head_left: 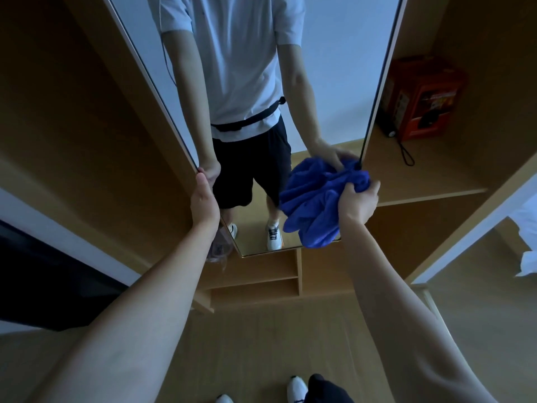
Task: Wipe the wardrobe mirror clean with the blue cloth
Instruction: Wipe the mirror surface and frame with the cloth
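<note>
The tall wardrobe mirror (255, 82) stands straight ahead and reflects a person in a white shirt and dark shorts. My left hand (203, 199) grips the mirror's left edge, low down. My right hand (359, 203) grips a bunched blue cloth (313, 205) and holds it against the mirror's lower right part, near the right edge. The cloth hangs in folds below my fingers and covers the mirror's lower right corner.
Wooden wardrobe panels flank the mirror. An orange box (421, 97) with a black cord sits on a shelf to the right. Low wooden shelves (255, 277) lie beneath the mirror. A bed with white bedding (527, 242) shows at the far right. My shoes stand on the wooden floor.
</note>
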The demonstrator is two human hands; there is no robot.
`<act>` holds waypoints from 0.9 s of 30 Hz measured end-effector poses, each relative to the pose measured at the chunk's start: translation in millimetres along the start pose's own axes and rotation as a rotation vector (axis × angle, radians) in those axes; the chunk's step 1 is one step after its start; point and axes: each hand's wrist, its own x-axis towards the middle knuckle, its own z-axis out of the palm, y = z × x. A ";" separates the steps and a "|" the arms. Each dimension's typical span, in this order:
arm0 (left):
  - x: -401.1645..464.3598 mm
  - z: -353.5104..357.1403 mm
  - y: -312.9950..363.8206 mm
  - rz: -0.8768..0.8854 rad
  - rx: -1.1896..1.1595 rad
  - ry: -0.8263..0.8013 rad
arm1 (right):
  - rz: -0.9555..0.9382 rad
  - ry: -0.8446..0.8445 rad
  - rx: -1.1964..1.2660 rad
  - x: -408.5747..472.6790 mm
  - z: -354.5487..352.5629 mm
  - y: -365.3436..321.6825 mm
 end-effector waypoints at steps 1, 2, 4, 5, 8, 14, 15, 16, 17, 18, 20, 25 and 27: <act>-0.3 0.3 -0.7 0.014 -0.005 0.003 | -0.076 0.013 0.053 -1.5 -1.3 -10.7; -0.9 0.4 -1.4 0.032 -0.010 0.002 | -0.163 0.019 0.107 -3.5 -2.7 -23.8; -2.8 1.5 -2.7 0.051 -0.018 -0.005 | -0.304 0.033 0.163 -6.3 -5.7 -49.6; -2.8 2.5 -3.3 0.052 -0.021 -0.003 | -0.347 0.044 0.163 -7.1 -6.5 -57.3; -1.5 4.9 -2.8 0.034 -0.030 0.028 | -0.356 0.085 0.149 -3.6 -4.1 -45.2; -0.2 4.4 -2.1 0.010 -0.029 0.024 | 0.013 -0.033 -0.068 -2.4 -1.5 15.6; 0.2 3.6 -1.9 0.013 -0.021 0.017 | -0.017 -0.029 -0.064 -4.7 -1.0 11.4; 1.1 2.4 -1.8 0.017 -0.013 0.010 | -0.080 -0.016 -0.031 -7.5 -0.2 2.2; 1.6 1.2 -1.7 0.022 -0.005 0.002 | -0.164 -0.001 0.023 -11.2 0.6 -11.0; 1.9 0.0 -1.8 0.031 0.000 -0.009 | -0.250 0.012 0.086 -14.4 0.7 -26.9; 1.7 -1.8 -2.6 0.067 -0.002 -0.043 | -0.376 0.028 0.168 -19.9 -1.5 -57.6; 3.7 -3.7 -3.6 0.059 0.027 -0.056 | -0.325 0.104 0.184 -3.9 2.2 -34.6; 4.1 -4.5 -2.1 0.039 0.049 -0.051 | -0.108 0.090 0.116 4.3 2.8 1.3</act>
